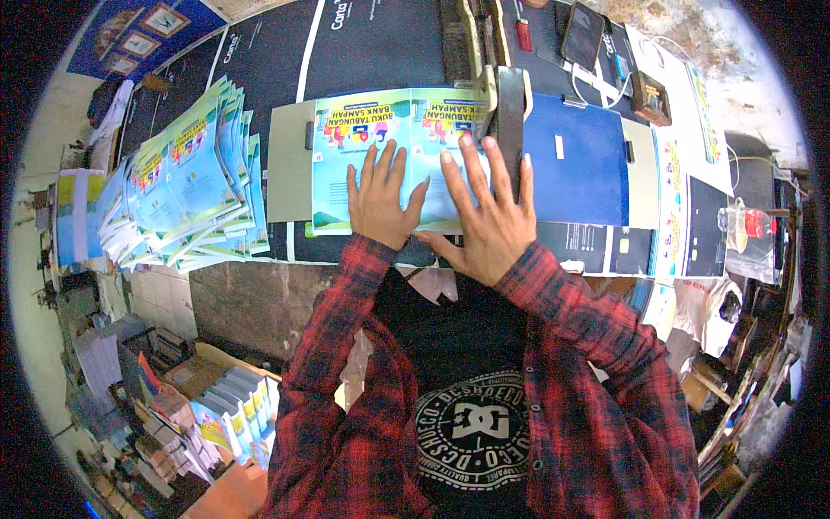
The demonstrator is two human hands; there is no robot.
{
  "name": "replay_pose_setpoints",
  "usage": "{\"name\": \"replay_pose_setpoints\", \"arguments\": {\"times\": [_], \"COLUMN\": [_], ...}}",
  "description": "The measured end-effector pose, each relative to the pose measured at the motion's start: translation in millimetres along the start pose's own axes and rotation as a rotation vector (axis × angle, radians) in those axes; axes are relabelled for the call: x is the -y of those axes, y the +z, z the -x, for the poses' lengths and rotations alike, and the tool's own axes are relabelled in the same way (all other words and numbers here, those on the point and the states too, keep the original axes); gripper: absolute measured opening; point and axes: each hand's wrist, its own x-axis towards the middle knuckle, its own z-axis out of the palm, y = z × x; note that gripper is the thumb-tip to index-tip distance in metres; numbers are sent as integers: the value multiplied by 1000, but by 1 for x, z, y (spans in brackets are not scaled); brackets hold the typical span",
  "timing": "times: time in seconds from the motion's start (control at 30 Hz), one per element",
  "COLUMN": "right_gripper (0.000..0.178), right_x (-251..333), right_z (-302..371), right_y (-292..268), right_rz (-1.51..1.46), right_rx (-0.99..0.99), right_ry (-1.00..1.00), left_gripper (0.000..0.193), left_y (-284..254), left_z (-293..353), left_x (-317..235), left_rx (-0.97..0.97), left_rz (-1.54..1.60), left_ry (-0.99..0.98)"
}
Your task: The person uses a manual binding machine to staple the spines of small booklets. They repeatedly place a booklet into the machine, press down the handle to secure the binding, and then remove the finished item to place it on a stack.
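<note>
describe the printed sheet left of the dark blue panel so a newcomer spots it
On the black table, find the pale grey board's left end. Just right of it lies the blue and green printed sheet: flat and straight, unlike the fanned pile farther left.

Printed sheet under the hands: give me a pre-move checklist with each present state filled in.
1. Left hand on the printed sheet, fingers spread: ok.
2. Right hand clear of the dark bar: cannot tell; fingers overlap it in view.
3. Sheet's right edge aligned: cannot tell, hidden.
4. Pile of loose prints squared: not ok, fanned unevenly.
5. Phone off the sheet: ok.
</note>
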Motion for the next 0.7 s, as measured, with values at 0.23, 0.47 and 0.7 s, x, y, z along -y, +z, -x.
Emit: {"name": "replay_pose_setpoints", "arguments": {"times": [0.23, 0.47, 0.7], "right_gripper": [79, 57, 57], "right_x": [-3, -106, -83], "right_z": [-34, -50, 70], "right_y": [-97, -51, 63], "right_rz": [-589, -687, -856], "right_rx": [36, -68, 83], "right_ry": [-3, 376, 399], "left_gripper": [61, 59, 55], "left_y": [-11, -42, -75], "left_z": [12, 5, -4], "left_x": [57, 88, 96], "left_rx": [-68, -92, -11], "left_rz": [-164, -108, 781], "left_ry": [-146, -365, -794]}}
